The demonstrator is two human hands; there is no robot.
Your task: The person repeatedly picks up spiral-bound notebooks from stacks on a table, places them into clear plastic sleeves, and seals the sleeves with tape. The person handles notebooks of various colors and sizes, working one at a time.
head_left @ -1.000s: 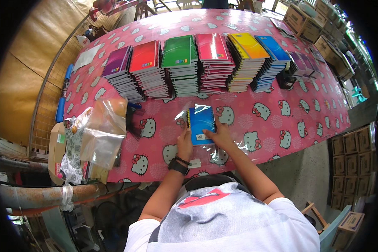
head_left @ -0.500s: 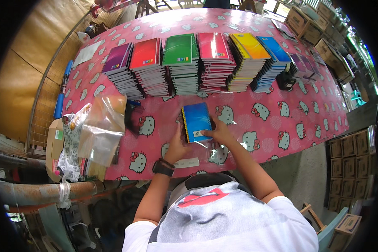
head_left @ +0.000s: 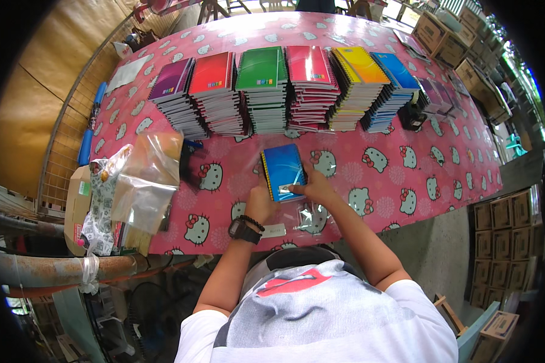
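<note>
A blue spiral notebook lies in a clear plastic sleeve on the pink cat-print tablecloth. My left hand holds the sleeve's near left corner below the notebook; a black watch is on that wrist. My right hand grips the notebook's near right edge, thumb on the cover. The loose end of the clear sleeve lies under my right wrist.
Several stacks of spiral notebooks in purple, red, green, yellow and blue line the table beyond. A pile of clear plastic bags lies at the left edge. Cardboard boxes stand on the floor at right.
The blue notebook has slid a little farther from me into the sleeve. My left hand came back from the table's near edge up to the notebook's corner.
</note>
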